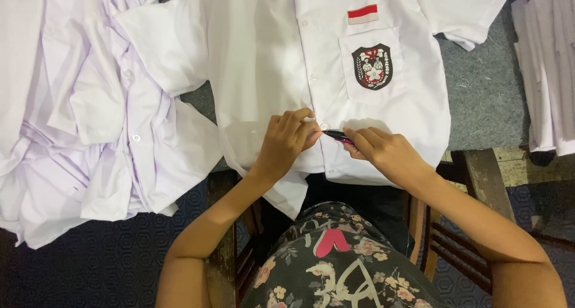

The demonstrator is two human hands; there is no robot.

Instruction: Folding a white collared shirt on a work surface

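white shirt [263, 74] smooth matt cloth; chest badge [372, 66] embroidered; small tool [337, 136] glossy dark plastic.

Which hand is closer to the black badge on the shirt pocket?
The right hand. It sits just below the black badge, holding a small dark tool. The left hand is lower and further left, pinching the shirt at its button strip.
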